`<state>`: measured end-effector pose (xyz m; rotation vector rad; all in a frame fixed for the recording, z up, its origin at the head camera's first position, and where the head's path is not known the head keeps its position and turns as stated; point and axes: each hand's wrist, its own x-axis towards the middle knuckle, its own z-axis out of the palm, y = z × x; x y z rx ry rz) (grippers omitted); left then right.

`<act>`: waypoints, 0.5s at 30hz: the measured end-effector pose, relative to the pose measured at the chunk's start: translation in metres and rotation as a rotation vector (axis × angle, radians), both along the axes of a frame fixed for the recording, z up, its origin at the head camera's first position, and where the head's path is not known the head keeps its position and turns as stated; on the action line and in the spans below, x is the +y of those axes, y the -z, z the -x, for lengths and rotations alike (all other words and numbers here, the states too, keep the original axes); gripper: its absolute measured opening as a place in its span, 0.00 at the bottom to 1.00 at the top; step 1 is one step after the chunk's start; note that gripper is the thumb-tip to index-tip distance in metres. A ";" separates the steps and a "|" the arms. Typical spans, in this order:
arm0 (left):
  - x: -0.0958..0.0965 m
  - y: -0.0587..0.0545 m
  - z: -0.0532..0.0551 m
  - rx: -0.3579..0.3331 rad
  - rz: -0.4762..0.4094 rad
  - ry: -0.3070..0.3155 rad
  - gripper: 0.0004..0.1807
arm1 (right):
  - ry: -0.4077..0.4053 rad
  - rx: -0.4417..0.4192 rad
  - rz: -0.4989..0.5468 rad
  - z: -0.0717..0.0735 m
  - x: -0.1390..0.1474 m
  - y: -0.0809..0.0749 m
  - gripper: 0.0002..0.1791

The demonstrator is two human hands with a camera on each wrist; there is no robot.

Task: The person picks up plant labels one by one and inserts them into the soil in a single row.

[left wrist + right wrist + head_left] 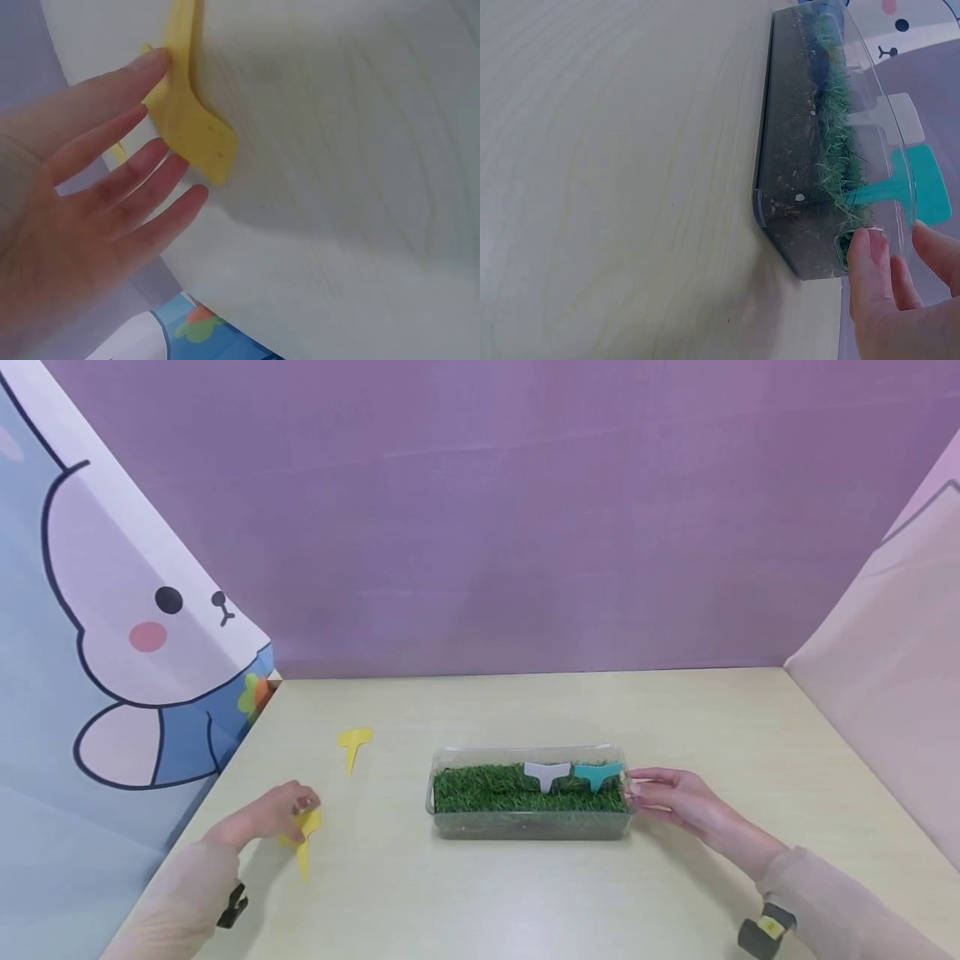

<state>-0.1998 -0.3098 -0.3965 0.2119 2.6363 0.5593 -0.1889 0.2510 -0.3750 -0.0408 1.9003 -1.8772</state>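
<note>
In the head view my left hand (281, 814) is low over the left side of the table. Its thumb and fingers pinch a yellow T-shaped plant label (303, 843) by the wide head, and the narrow stem points toward me. The left wrist view shows the thumb tip against the label (199, 135), with the other fingers loosely extended. My right hand (678, 797) touches the right end of a clear plastic planter box (532, 827). In the right wrist view its fingers lie straight along the end wall (817, 255), the thumb at the rim.
Dark soil and green artificial grass (480, 789) fill the box. A white T-shaped label (547, 774) and a teal one (597, 774) stand upright in the grass toward the right. Another yellow label (354, 743) lies farther back on the table (510, 902). A purple backdrop rises behind.
</note>
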 end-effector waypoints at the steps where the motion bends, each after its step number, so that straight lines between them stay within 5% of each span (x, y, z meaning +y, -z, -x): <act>1: 0.000 0.001 0.000 0.007 0.005 0.007 0.27 | -0.001 0.001 0.000 0.000 0.000 0.000 0.29; 15: 0.000 0.005 -0.002 0.009 0.007 -0.032 0.23 | -0.019 0.017 0.031 0.000 0.002 0.001 0.29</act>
